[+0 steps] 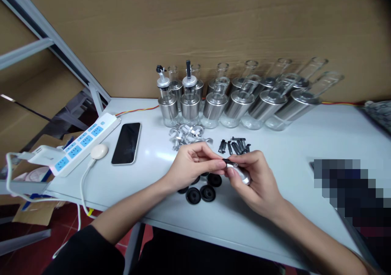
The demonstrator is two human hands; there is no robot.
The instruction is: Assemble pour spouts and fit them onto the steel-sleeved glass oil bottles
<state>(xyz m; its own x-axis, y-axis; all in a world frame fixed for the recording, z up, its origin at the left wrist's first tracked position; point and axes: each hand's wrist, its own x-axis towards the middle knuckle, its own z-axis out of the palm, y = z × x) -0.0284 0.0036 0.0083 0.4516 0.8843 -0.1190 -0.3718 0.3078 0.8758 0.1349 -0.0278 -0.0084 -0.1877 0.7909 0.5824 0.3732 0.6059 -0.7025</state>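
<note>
Above the table, my right hand (pixel 256 177) is closed around a silver metal pourer cap (pixel 244 176), partly hidden by the fingers. A small black lever (pixel 226 161) sits at the cap's end, pinched by the thumb and fingertips of my left hand (pixel 195 161). Whether the lever is seated in the cap, I cannot tell. Several similar black levers (pixel 236 146) lie just beyond my hands. To their left is a pile of silver caps (pixel 187 134). Black round discs (pixel 208 193) lie under and in front of my hands, some of them covered.
Glass bottles with metal sleeves (pixel 215 106) stand in two rows at the back; two front-left ones carry pourer tops (pixel 189 80). A phone (pixel 126 143), a power strip (pixel 87 142) and a white round charger (pixel 99 151) lie left. A blurred-out dark object (pixel 351 197) is at right.
</note>
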